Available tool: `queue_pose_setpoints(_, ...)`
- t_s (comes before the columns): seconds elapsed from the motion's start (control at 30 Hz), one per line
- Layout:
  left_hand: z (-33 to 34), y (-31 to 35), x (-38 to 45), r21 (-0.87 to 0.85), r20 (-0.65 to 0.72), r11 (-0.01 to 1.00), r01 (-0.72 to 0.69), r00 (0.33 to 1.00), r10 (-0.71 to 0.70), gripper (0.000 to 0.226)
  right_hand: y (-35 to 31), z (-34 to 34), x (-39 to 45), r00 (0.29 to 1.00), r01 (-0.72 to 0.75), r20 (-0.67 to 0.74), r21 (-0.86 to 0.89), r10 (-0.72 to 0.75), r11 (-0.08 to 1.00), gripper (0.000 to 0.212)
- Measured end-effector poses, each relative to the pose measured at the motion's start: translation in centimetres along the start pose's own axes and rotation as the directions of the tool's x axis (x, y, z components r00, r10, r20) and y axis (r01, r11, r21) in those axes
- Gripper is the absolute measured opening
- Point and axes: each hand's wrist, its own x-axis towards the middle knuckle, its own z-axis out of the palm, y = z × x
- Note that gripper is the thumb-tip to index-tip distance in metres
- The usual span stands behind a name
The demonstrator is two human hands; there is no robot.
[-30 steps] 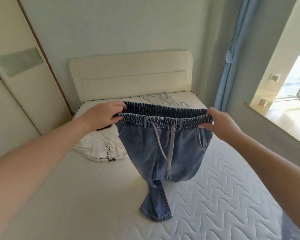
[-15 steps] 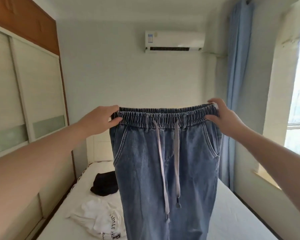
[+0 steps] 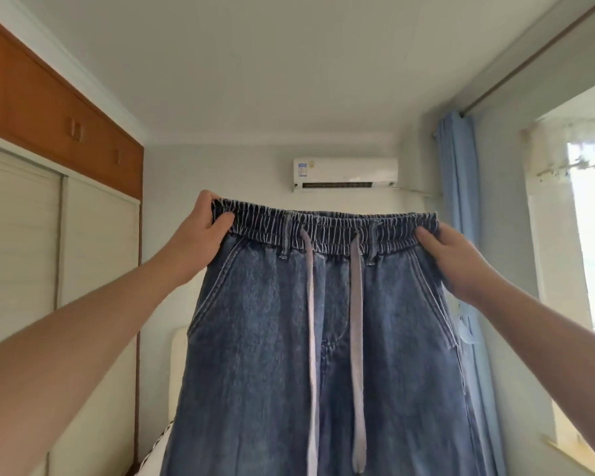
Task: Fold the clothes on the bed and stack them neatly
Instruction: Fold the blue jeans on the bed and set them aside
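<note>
A pair of blue denim jeans (image 3: 255, 355) with an elastic waistband and two grey drawstrings hangs in front of me, held high in the air. My left hand (image 3: 200, 238) grips the left end of the waistband. My right hand (image 3: 454, 255) grips the right end. The waistband is stretched flat between both hands and the legs drop out of view at the bottom. The jeans hide most of the bed; only a corner of the mattress (image 3: 158, 448) and a strip of the white headboard (image 3: 179, 365) show at lower left.
A wardrobe with pale sliding doors (image 3: 83, 269) and wooden upper cupboards fills the left side. An air conditioner (image 3: 344, 173) hangs on the far wall. A blue curtain (image 3: 457, 201) and a bright window (image 3: 591, 252) are on the right.
Both hands have lifted the jeans off the bed and higher. My view has tilted upward, so the white shirt and the black garment on the bed are out of sight.
</note>
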Motion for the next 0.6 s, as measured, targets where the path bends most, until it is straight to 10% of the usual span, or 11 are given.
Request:
queue_pose_setpoints(0.17, -0.2, -1.2, -1.0, 0.093, -0.006, 0.994, -0.051, 0.999, 0.052, 0.009, 0.8, 0.0, -1.3, 0.996, -0.074, 0.061, 0.200, 0.063, 0.977, 0.042)
queue_pose_setpoints(0.4, 2.4, -4.1, -2.5, 0.184, 0.019, 0.974, 0.133, 0.990, -0.139, 0.023, 3.1, 2.1, -1.5, 0.977, -0.141, -0.180, -0.120, 0.118, 0.983, 0.067)
queue_pose_setpoints(0.6, 8.4, -3.9, -6.1, -0.335, 0.048, 0.755, 0.564, 0.810, -0.584, 0.030, 7.0, 5.6, -3.6, 0.917, -0.342, -0.268, -0.140, 0.297, 0.929, 0.060)
